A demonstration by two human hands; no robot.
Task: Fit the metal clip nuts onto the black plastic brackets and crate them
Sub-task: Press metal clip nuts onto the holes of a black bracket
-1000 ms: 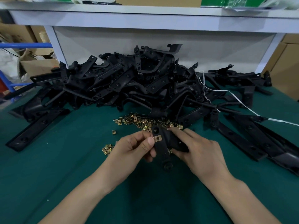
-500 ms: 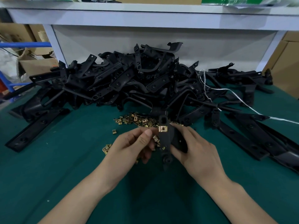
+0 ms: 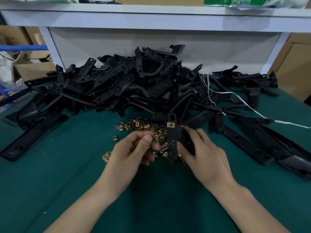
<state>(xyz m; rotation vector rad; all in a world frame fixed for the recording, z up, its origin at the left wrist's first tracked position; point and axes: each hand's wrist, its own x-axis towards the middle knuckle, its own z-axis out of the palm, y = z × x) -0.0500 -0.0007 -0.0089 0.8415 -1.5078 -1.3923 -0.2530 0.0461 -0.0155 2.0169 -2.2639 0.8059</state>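
Note:
My right hand (image 3: pixel 203 153) grips a black plastic bracket (image 3: pixel 172 142) and holds it upright above the green table. One brass clip nut (image 3: pixel 171 124) sits fitted near the bracket's top end. Just left of the bracket, my left hand (image 3: pixel 133 148) hovers over the loose pile of clip nuts (image 3: pixel 144 127). Its thumb and index finger are curled together, and whether a nut is between them is hidden. A big heap of black brackets (image 3: pixel 127 88) fills the back of the table.
More long black brackets (image 3: pixel 249 143) lie to the right and another (image 3: pixel 32 135) to the left. A white string (image 3: pixel 249 106) trails across the right side. A white shelf (image 3: pixel 151 19) runs overhead behind the heap. Cardboard boxes (image 3: pixel 32 68) stand at far left and right. No crate is in view.
The bracket has been turned upright and lifted a little, with the clip nut now seated near its top. My left hand has let go of it and drawn left over the nut pile.

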